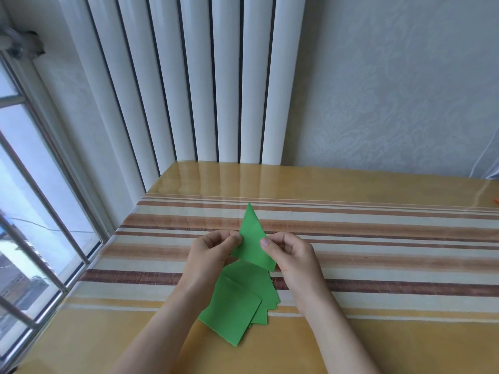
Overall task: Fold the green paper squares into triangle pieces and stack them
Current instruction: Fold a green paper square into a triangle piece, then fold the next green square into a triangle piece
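Green paper is in two places on the striped table [378, 238]: one folded piece held up in both hands, and a loose pile lying flat just below it, toward six o'clock.

The held piece, a narrow green triangle [252, 238], points to twelve o'clock, its tip over the brown stripes. The left hand [213, 252] pinches its left edge between thumb and curled fingers; the right hand [290, 252] pinches the right edge the same way. Both grips are closed on the paper, not relaxed. The lower corners of the triangle reach down between the wrists, and whether they touch the pile beneath cannot be told.

The pile of green squares [240, 300] lies between the forearms, its sheets fanned so that several corners stick out at four and five o'clock. The top sheet shows a crease or a folded edge across it, but whether any sheet there is already a finished triangle cannot be told; most look like flat squares.

As a judgement, the task is early. One piece is part-way or nearly folded, no separate stack of finished triangles shows anywhere on the table, and several squares are left to fold. Stacking appears not yet begun.

At nine o'clock stands a window [32, 211]; at twelve o'clock, a white ribbed radiator [202, 90].
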Available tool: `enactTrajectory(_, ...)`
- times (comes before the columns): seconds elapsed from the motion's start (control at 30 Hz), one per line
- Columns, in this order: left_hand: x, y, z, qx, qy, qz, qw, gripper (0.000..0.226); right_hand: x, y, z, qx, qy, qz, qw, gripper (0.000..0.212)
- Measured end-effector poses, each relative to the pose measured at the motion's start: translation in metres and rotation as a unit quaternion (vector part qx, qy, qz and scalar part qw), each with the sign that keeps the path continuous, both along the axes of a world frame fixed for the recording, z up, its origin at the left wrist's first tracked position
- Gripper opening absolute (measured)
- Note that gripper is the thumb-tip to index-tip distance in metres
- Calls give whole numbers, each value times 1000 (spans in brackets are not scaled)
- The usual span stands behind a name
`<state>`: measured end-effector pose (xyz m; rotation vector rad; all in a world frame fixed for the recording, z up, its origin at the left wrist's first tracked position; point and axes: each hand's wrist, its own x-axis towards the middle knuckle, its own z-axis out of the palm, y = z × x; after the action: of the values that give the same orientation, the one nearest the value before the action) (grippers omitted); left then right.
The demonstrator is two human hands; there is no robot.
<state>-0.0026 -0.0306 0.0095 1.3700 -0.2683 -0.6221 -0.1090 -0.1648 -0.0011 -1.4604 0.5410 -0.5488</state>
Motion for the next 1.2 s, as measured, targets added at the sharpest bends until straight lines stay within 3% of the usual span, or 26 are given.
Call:
enactTrajectory(0.3,-2,1,6,-35,-6,6,999,12,-1,3,3,-22,19,97,995,10)
enactTrajectory(0.53,-6,-1,3,-36,1,-31,999,13,2,7,2,-27,5,71,997,8)
enactTrajectory(0.83,0,0,2,-66,21,1,998,12,5,6,-2,-57,12,86,995,19)
enactTrajectory(1.0,-6,-3,0,-69,25,-36,997,13,4,6,-2,-37,-12,65,997,11)
enactTrajectory(1.2,-8,-5,-1,-55,21,-37,998,22,7,7,-6,-100,-17,49,994,14)
